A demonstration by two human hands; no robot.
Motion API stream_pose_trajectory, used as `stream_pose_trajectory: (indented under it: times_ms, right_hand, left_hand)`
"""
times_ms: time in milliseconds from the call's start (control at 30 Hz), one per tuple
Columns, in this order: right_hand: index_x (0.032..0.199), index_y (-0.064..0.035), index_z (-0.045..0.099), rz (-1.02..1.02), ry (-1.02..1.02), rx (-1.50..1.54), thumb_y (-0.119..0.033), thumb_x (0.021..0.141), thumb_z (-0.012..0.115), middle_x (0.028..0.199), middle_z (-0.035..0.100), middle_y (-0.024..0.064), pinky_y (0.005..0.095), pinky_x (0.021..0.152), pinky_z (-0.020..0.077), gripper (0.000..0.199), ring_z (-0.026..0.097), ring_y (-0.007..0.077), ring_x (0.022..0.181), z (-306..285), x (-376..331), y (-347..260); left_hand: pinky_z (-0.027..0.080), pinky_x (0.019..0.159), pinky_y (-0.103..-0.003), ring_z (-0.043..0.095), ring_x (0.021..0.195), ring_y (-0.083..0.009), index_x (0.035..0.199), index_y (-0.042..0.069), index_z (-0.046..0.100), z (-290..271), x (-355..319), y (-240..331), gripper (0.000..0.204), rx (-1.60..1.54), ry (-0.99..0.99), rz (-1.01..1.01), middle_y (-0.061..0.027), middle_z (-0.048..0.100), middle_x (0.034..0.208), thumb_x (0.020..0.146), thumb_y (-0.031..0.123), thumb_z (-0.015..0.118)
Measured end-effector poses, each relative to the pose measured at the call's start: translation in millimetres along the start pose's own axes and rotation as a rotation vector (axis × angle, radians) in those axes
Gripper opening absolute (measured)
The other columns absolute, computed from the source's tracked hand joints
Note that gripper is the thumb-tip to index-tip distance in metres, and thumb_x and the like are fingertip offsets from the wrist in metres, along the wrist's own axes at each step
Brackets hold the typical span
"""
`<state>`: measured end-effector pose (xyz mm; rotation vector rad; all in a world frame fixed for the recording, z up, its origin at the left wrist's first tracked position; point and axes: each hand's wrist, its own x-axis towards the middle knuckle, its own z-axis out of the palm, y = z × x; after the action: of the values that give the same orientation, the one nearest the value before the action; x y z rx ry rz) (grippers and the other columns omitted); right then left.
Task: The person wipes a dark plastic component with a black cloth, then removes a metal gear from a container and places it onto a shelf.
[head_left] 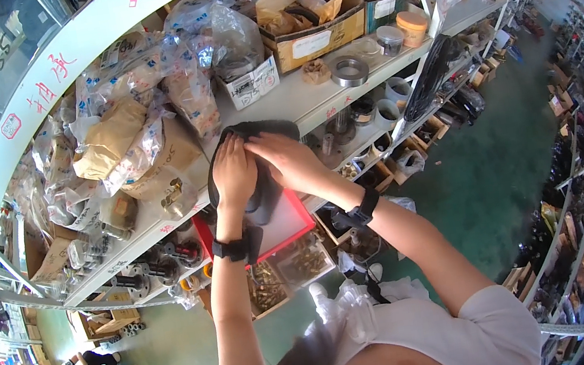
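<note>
From my seat far away, I see both hands close together on one black, soft-looking thing [274, 128]. It is by the front edge of the shelf [323, 96], and its low end shows over a tray with a red rim [288, 246]. I can't tell if the shelf holds any of its weight. The left hand [231, 169] lies on it with its fingers side by side, pointing away from the body. The right hand [291, 158] reaches across from the other side, its fingertips near the left ones. The undersides of the fingers are hidden, so I can't tell if they pinch the black thing or just press on it. I think the step right now is working that thing with two hands. To me, the next move calls for a good hold on both sides, and care not to bump the metal ring [349, 71] on the shelf.
</note>
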<state>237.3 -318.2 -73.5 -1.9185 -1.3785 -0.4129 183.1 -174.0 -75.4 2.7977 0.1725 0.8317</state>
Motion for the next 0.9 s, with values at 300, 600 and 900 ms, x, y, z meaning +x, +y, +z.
stream_pose_trajectory:
  times_ms: [300,600,900]
  right_hand:
    - [0.118,-0.0069,0.045,-0.005,0.054,-0.027,-0.003,0.071,0.052,0.117,0.049,0.0125,0.0378,0.092,0.0371,0.048,0.044,0.0301,0.109,-14,1,30]
    - [0.112,-0.0015,0.048,0.097,0.213,-0.117,0.008,0.064,0.049,0.106,0.053,0.0145,0.0375,0.088,0.0389,0.050,0.047,0.0314,0.102,-45,-12,69]
    - [0.109,-0.0032,0.051,0.207,0.306,-0.133,0.012,0.066,0.045,0.103,0.055,0.0130,0.0375,0.083,0.0413,0.046,0.049,0.0317,0.098,-42,-40,50]
  left_hand:
    - [0.033,0.096,-0.038,0.042,0.113,-0.0342,0.107,-0.004,0.052,24,47,-19,0.035,-0.164,-0.138,0.141,-0.0206,0.051,0.115,0.076,0.013,0.046]
    - [0.034,0.096,-0.036,0.043,0.113,-0.0315,0.109,0.001,0.053,70,103,27,0.034,-0.183,-0.237,0.295,-0.0173,0.050,0.117,0.078,0.014,0.048]
    - [0.039,0.088,-0.037,0.049,0.102,-0.0344,0.106,0.005,0.054,43,75,67,0.031,-0.307,-0.360,0.166,-0.0182,0.053,0.110,0.077,0.008,0.044]
